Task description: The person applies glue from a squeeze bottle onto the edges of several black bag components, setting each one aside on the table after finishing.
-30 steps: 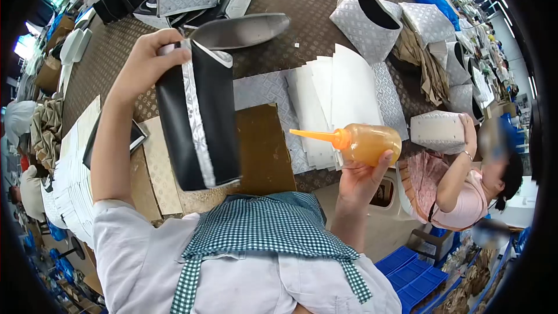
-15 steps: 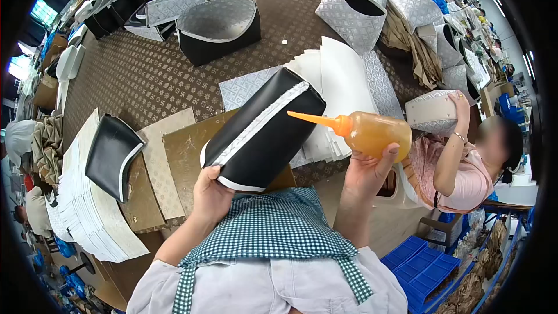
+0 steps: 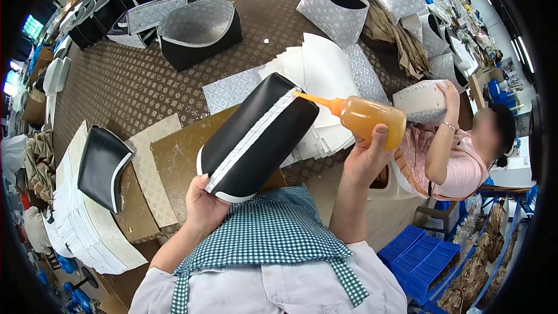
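My left hand (image 3: pixel 204 204) grips the near end of a black bag shell (image 3: pixel 270 145), which is tilted up over the table. A white seam strip runs along the shell's length, and white edging trims its near end. In my right hand (image 3: pixel 367 160) is a squeeze bottle (image 3: pixel 372 118) of amber liquid with a long orange nozzle. The nozzle tip is at the far end of the white strip; whether it touches cannot be made out. The fingers behind the bottle are partly hidden.
Another black piece with white edging (image 3: pixel 104 168) lies left on fanned white sheets (image 3: pixel 87 227). White sheets (image 3: pixel 328 70) are stacked ahead. A black bag with patterned lining (image 3: pixel 200 35) stands farther back. On the right, a co-worker (image 3: pixel 447 157) holds a pale piece above blue crates (image 3: pixel 421 259).
The nozzle has come to the far end of the white strip. The black shell has turned slightly, bringing the strip more into view. The whole scene has shifted a little left.
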`<state>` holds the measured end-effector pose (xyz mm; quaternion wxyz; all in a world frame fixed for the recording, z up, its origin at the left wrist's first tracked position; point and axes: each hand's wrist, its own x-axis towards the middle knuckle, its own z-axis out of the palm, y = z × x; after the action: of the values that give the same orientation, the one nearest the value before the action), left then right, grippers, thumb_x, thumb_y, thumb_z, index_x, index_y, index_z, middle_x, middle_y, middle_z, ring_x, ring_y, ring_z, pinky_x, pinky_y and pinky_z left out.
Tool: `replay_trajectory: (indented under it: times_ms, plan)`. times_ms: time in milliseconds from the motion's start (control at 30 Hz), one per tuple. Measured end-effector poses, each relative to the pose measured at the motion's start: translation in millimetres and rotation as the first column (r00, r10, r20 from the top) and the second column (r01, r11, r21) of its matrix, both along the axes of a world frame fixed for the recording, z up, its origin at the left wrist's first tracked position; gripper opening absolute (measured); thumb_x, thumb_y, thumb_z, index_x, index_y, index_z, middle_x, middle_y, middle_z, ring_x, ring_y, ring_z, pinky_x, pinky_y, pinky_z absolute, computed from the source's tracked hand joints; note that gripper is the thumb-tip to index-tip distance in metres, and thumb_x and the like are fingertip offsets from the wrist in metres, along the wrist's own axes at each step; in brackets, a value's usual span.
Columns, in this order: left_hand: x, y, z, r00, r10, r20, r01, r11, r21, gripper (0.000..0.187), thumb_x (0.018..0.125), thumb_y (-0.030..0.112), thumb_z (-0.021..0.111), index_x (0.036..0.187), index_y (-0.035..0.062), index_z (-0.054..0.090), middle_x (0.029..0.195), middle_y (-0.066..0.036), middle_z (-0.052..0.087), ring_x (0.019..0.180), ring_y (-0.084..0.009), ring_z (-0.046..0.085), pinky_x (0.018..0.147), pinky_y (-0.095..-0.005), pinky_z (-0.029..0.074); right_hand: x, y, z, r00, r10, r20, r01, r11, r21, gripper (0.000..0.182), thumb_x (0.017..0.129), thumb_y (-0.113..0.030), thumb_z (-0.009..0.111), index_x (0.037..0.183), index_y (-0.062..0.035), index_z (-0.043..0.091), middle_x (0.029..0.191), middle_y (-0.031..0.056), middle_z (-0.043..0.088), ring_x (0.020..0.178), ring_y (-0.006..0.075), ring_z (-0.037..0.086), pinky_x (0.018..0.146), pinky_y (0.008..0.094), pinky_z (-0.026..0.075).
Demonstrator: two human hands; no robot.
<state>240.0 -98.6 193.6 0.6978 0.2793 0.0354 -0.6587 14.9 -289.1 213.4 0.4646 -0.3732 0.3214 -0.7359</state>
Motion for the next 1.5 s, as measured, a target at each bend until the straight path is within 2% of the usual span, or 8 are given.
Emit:
replay_trajectory:
  times_ms: [433,633,733,833,1133,1333,1433,1500]
  plan:
    - [-1.2,-1.4,2.9,0.998,0.05,-0.042,-0.048,0.998,0.043,0.05,0.088,0.032,0.046,0.127,0.001,0.045,0.129,-0.015,0.051,0.118,-0.0286,0.049,0.102,-0.0463,0.036,6.9,15.2,-2.8,0.983,0.176,0.05,-0.179,0.981,0.079,0.051,0.083,-0.023,0.067,0.121,-0.003,0.04,0.111,0.0088,0.052,0.098,0.0206,0.058,0.08,0.0351,0.054]
    - [-2.8,-2.6,4.7,0.998,0.066,-0.015,-0.065,0.995,0.075,0.053,0.088,0.033,0.045,0.129,-0.0001,0.042,0.129,-0.016,0.05,0.118,-0.0301,0.049,0.101,-0.0488,0.037,10.3,28.5,-4.1,0.983,0.177,0.04,-0.18,0.979,0.093,0.049,0.084,-0.023,0.065,0.123,-0.0026,0.042,0.113,0.0084,0.053,0.099,0.019,0.058,0.083,0.0336,0.052]
    - [-4.2,-4.9,6.3,0.996,0.056,-0.07,-0.055,0.998,0.016,0.052,0.088,0.032,0.045,0.129,0.0,0.042,0.129,-0.016,0.05,0.118,-0.0302,0.049,0.101,-0.0488,0.036,12.4,38.1,-2.2,0.964,0.262,0.036,-0.264,0.96,0.094,0.048,0.085,-0.023,0.064,0.122,-0.0025,0.042,0.113,0.0082,0.053,0.101,0.0184,0.057,0.086,0.0338,0.05]
    - [-5.8,-8.0,5.0,0.995,0.072,-0.068,-0.072,0.997,0.007,0.051,0.088,0.032,0.045,0.128,0.0003,0.043,0.129,-0.016,0.05,0.118,-0.0298,0.049,0.104,-0.0472,0.034,23.2,51.9,-2.0,0.972,0.233,-0.041,-0.226,0.966,0.129,0.052,0.085,-0.033,0.063,0.122,-0.0025,0.044,0.112,0.0086,0.055,0.1,0.0195,0.058,0.084,0.0345,0.051]
    - [-6.9,-11.7,9.8,0.993,0.065,-0.103,-0.069,0.997,-0.036,0.05,0.092,0.03,0.042,0.13,-0.0024,0.039,0.13,-0.017,0.049,0.119,-0.0287,0.049,0.104,-0.0435,0.035,34.8,77.1,-4.7,0.91,0.415,-0.013,-0.407,0.898,0.169,0.061,0.085,-0.03,0.064,0.129,-0.0003,0.035,0.117,0.0131,0.051,0.106,0.0232,0.054,0.09,0.0362,0.047]
    - [-5.7,-10.4,10.5,0.993,0.073,-0.092,-0.074,0.997,-0.017,0.05,0.092,0.029,0.042,0.129,-0.0029,0.039,0.13,-0.017,0.048,0.119,-0.0289,0.048,0.105,-0.0438,0.034,29.2,66.0,4.3,0.948,0.317,0.034,-0.318,0.939,0.133,0.058,0.085,-0.032,0.062,0.127,0.0009,0.037,0.117,0.014,0.051,0.107,0.0246,0.054,0.09,0.0368,0.047]
    - [-7.0,-12.6,8.7,0.996,0.064,-0.055,-0.063,0.998,0.018,0.051,0.091,0.032,0.043,0.13,-0.0005,0.039,0.131,-0.017,0.047,0.121,-0.0305,0.046,0.103,-0.0482,0.035,33.3,72.3,-2.2,0.913,0.407,0.036,-0.408,0.903,0.136,0.059,0.086,-0.032,0.062,0.127,0.0011,0.036,0.116,0.0142,0.052,0.107,0.025,0.055,0.091,0.0374,0.047]
    - [-6.9,-12.8,10.8,0.992,0.065,-0.106,-0.066,0.998,-0.006,0.05,0.092,0.03,0.043,0.129,-0.0026,0.04,0.13,-0.017,0.049,0.119,-0.0288,0.049,0.104,-0.0441,0.035,40.7,78.8,-0.9,0.897,0.441,0.018,-0.438,0.886,0.153,0.061,0.086,-0.033,0.061,0.129,0.001,0.034,0.116,0.0143,0.051,0.108,0.0247,0.054,0.092,0.0373,0.046]
